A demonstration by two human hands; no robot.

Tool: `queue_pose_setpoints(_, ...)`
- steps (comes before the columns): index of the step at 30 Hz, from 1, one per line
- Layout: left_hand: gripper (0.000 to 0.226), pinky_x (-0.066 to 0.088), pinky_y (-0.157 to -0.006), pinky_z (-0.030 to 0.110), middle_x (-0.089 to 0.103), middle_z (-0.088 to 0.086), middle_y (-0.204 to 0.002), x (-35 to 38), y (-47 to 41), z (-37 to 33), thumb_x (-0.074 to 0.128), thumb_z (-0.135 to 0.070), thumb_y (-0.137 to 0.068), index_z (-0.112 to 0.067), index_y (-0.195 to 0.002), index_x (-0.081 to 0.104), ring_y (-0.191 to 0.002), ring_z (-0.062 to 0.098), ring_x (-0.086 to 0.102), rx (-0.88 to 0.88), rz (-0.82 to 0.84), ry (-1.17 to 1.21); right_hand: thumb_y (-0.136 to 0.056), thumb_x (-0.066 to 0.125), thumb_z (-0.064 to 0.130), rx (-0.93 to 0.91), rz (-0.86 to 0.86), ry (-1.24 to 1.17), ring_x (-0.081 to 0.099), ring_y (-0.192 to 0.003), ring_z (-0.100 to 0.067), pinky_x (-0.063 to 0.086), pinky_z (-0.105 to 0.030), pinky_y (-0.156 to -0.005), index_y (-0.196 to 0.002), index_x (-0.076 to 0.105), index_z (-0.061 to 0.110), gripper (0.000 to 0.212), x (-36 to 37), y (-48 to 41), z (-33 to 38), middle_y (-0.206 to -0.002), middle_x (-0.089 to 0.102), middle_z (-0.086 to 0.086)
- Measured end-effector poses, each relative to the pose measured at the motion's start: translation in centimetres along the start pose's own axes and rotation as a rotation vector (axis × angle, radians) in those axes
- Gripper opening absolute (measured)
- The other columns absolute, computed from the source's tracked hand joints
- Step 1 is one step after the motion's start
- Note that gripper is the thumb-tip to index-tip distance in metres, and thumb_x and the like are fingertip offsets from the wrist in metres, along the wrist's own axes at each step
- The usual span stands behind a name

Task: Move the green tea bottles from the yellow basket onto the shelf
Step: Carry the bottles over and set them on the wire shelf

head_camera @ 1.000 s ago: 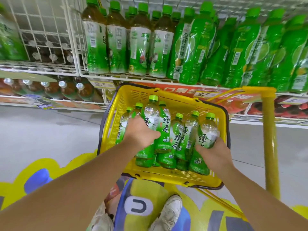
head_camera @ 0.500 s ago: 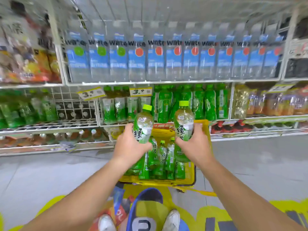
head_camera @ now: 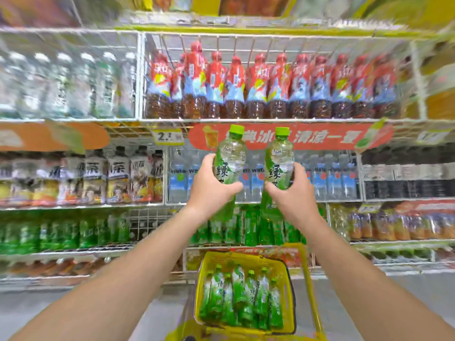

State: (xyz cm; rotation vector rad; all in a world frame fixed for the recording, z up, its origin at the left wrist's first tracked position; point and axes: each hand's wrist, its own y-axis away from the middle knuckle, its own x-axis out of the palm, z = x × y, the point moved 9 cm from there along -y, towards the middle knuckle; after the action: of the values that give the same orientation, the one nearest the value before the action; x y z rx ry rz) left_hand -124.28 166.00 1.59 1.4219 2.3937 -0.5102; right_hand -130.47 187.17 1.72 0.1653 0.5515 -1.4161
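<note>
Store aisle, wire shelf [head_camera: 246, 120] behind: left hand [head_camera: 209, 190] and right hand [head_camera: 293, 193] each clasp a green tea bottle [head_camera: 231, 153] high above the yellow basket [head_camera: 290, 279]; hasty placement could topple crowded shelved rows.

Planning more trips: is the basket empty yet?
Not empty: several bottles sit packed inside the basket.

A shop: wire shelves [head_camera: 246, 120] packed with bottled drinks [head_camera: 280, 82], a price tag [head_camera: 168, 137], a promo banner [head_camera: 320, 137]

Both hands [head_camera: 248, 185] have raised 2 bottles [head_camera: 254, 158] higher, clear of basket [head_camera: 289, 291].
</note>
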Motion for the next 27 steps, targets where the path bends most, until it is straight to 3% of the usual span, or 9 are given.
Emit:
queue_pose_setpoints(6,0.074,0.040,-0.083,0.021,0.054,-0.015,-0.110,-5.7,-0.9,-6.6,0.087,-0.028,-0.076,-0.019,-0.134,0.043,-0.103,0.011,0.054,0.096,-0.108,0.007,-0.079,0.077,0.027,-0.172,-0.029,0.017,0.057,-0.071,0.015,0.038,-0.004,-0.056,-0.112,0.047,0.031,0.044,-1.8,-2.5,8.7,-0.087,0.059,0.023)
queue_pose_setpoints(9,0.064,0.036,-0.076,0.017,0.049,-0.017,-0.100,-9.3,-0.4,-7.4,0.086,-0.023,-0.078,-0.021,-0.124,0.042,-0.094,0.009,0.053,0.068,-0.196,0.030,-0.078,0.078,0.029,-0.247,0.043,0.020,0.059,-0.078,0.008,0.040,-0.012,-0.061,-0.116,0.050,0.029,0.047,-0.1,-3.2,12.5,-0.093,0.062,0.019)
queue_pose_setpoints(11,0.073,0.037,-0.088,0.023,0.052,-0.010,-0.110,-12.0,0.0,-6.9,0.086,-0.026,-0.077,-0.017,-0.134,0.042,-0.105,0.014,0.053,0.027,-0.256,0.019,-0.077,0.078,0.029,-0.290,0.091,0.010,0.062,-0.082,0.000,0.043,-0.021,-0.066,-0.116,0.050,0.029,0.048,1.6,-3.3,14.5,-0.094,0.063,0.019)
queue_pose_setpoints(14,0.095,0.038,-0.109,0.038,0.043,0.004,-0.147,-16.6,1.2,-5.3,0.083,-0.029,-0.079,-0.015,-0.153,0.026,-0.133,0.023,0.043,-0.067,-0.338,0.019,-0.078,0.077,0.032,-0.340,0.181,-0.008,0.064,-0.081,-0.006,0.051,-0.031,-0.067,-0.118,0.048,0.030,0.049,5.3,-3.1,17.1,-0.094,0.064,0.017)
queue_pose_setpoints(16,0.099,0.033,-0.113,0.040,0.034,0.006,-0.158,-20.0,2.6,-4.2,0.080,-0.030,-0.081,-0.017,-0.157,0.018,-0.141,0.025,0.036,-0.111,-0.400,0.024,-0.077,0.075,0.034,-0.376,0.249,-0.028,0.064,-0.083,-0.006,0.052,-0.031,-0.068,-0.120,0.048,0.033,0.051,8.4,-2.6,19.0,-0.098,0.066,0.015)
queue_pose_setpoints(22,0.101,0.030,-0.115,0.045,0.020,0.005,-0.165,-30.5,7.1,0.6,0.075,-0.032,-0.087,-0.019,-0.159,0.006,-0.148,0.028,0.027,-0.221,-0.528,0.000,-0.081,0.074,0.037,-0.479,0.458,-0.050,0.063,-0.086,-0.005,0.047,-0.026,-0.064,-0.128,0.044,0.030,0.056,19.3,1.1,25.4,-0.109,0.065,0.009)
queue_pose_setpoints(25,0.100,0.031,-0.115,0.045,0.023,0.008,-0.163,-36.0,9.3,3.8,0.075,-0.032,-0.086,-0.016,-0.159,0.009,-0.147,0.029,0.029,-0.271,-0.599,0.000,-0.083,0.072,0.045,-0.505,0.535,-0.040,0.060,-0.109,-0.018,0.048,-0.032,-0.083,-0.147,0.030,0.023,0.079,24.9,3.7,28.3,-0.139,0.054,-0.002)
queue_pose_setpoints(27,0.101,0.030,-0.116,0.044,0.021,0.007,-0.164,-39.7,11.0,6.4,0.075,-0.032,-0.087,-0.016,-0.160,0.007,-0.148,0.029,0.027,-0.314,-0.635,0.009,-0.086,0.070,0.044,-0.510,0.596,-0.042,0.052,-0.119,-0.020,0.044,-0.033,-0.089,-0.152,0.022,0.021,0.086,28.8,5.7,30.3,-0.145,0.046,0.000)
